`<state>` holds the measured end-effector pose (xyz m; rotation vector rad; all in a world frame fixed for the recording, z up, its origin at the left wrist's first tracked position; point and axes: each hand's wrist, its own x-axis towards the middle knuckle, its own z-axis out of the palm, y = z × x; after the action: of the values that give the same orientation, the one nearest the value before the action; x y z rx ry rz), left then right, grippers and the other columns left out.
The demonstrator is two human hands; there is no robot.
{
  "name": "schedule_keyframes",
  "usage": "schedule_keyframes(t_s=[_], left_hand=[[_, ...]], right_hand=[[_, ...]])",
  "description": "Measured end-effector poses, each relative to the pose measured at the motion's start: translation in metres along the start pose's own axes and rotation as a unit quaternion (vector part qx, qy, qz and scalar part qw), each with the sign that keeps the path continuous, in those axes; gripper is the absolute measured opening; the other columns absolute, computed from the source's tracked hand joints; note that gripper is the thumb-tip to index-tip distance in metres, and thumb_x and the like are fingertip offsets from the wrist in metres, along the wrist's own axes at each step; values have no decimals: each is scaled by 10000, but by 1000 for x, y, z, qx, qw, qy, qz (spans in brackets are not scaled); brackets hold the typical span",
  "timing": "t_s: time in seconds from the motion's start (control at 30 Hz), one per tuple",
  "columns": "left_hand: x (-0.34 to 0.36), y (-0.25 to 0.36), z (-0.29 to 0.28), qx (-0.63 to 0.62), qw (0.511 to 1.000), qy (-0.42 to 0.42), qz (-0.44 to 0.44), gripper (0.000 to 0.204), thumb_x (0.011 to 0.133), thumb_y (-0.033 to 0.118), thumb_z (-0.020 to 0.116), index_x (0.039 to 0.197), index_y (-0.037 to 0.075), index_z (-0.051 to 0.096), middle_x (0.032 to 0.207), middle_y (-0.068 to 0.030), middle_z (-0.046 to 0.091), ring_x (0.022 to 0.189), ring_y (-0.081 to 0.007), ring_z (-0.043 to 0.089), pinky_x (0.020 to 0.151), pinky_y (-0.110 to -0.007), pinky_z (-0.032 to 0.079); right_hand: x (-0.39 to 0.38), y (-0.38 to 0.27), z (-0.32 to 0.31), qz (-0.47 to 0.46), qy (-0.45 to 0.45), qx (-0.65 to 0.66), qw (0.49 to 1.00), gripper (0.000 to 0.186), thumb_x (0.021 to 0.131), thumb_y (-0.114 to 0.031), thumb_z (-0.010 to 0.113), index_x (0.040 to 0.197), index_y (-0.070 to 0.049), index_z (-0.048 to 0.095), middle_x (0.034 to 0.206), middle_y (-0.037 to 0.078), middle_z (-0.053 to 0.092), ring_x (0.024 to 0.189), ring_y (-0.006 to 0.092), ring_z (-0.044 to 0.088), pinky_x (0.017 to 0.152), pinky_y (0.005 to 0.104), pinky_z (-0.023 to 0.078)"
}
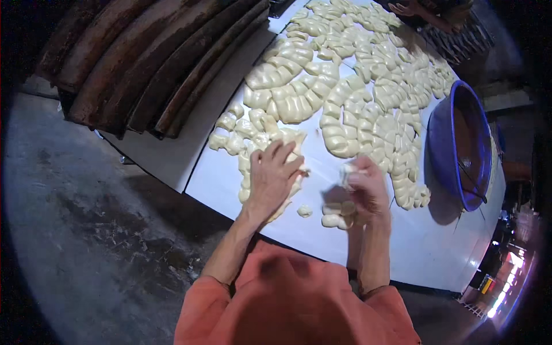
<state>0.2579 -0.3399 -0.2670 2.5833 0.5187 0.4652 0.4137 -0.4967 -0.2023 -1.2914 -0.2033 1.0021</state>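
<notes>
Pale, glossy dough pieces lie in packed groups over a white table. My left hand (275, 175) rests on a larger lump of dough (246, 164) at the table's near left, its fingers spread over it. Raised slightly to the right, my right hand (370, 187) is closed, with a small pale dough piece (348, 172) at its fingertips; motion blurs it somewhat. Just below that hand sits a little cluster of dough pieces (337, 215). One small scrap of dough (305, 211) lies alone between my two hands.
A large blue basin (434, 141) stands tilted at the table's right, with brownish contents and a thin stick. Dark, worn trays (144, 63) are stacked at the left. Another person's hand (407, 8) shows at the far edge, near dark slatted racks (460, 43).
</notes>
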Motion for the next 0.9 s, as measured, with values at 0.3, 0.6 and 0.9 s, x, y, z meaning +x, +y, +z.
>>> schedule_keyframes(t_s=[0.3,0.6,0.9], left_hand=[[12,49,-2,-118,992,-25,-21,778,762,437,789,1376,41,521,1394,-195,504,1322,-360,430,1054,-529,299],[38,141,36,-582,759,-223,-188,327,925,163,697,1186,-31,655,1065,-107,699,971,-146,654,862,-273,532],[62,227,89,-470,871,78,122,654,906,452,685,1324,-35,561,1179,-206,671,1052,-326,682,866,-357,547]], right_hand=[[-40,-32,-67,-81,37,-79,993,585,872,-10,614,1421,-22,412,1145,149,652,977,217,675,836,346,578],[-74,-32,-86,15,141,-82,987,242,832,-13,712,1058,-11,626,913,60,650,769,130,637,696,243,535],[-91,-35,-107,-134,92,167,972,311,874,-37,696,1140,-20,537,1037,97,651,892,157,671,776,280,570]])
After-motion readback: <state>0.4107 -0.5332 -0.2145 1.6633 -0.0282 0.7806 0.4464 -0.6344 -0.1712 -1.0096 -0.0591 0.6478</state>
